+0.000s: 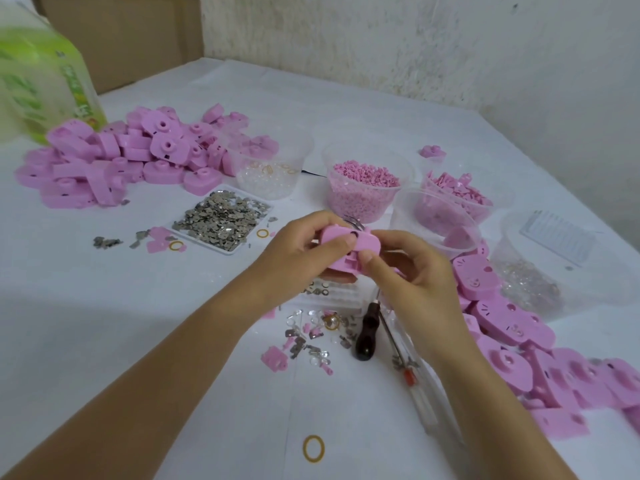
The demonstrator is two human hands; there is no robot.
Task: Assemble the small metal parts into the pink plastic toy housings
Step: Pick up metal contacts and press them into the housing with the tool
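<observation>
1. Work area: a white-covered tabletop stands against a rough whitewashed wall.
2. Workpiece position: one pink plastic toy housing is held clear above the tabletop, near the centre of the view, between both hands.
3. Left hand: it is clamped on the left end of the housing. The thumb presses on the upper face and the other fingers curl behind and under.
4. Right hand: it pinches the right end, with the thumb at the lower near edge and the fingers curled behind. Whether it also holds a small part cannot be told.
5. Orientation: the long axis of the housing runs left to right across the view, with the right end slightly lower. The broad face, which has a small dark opening, points up towards the camera.
6. Supply: a shallow white tray of small grey metal parts lies on the tabletop, forward and to the left of the housing. It is nearer the left hand; the right hand would have to cross the workpiece to reach it.
7. Judgement: the next fetch suits the left hand. The right hand would hold the housing with the opening face up.
8. Stock: a heap of pink housings lies at the far left. A row of face-marked pink housings runs just beside the right forearm.
</observation>
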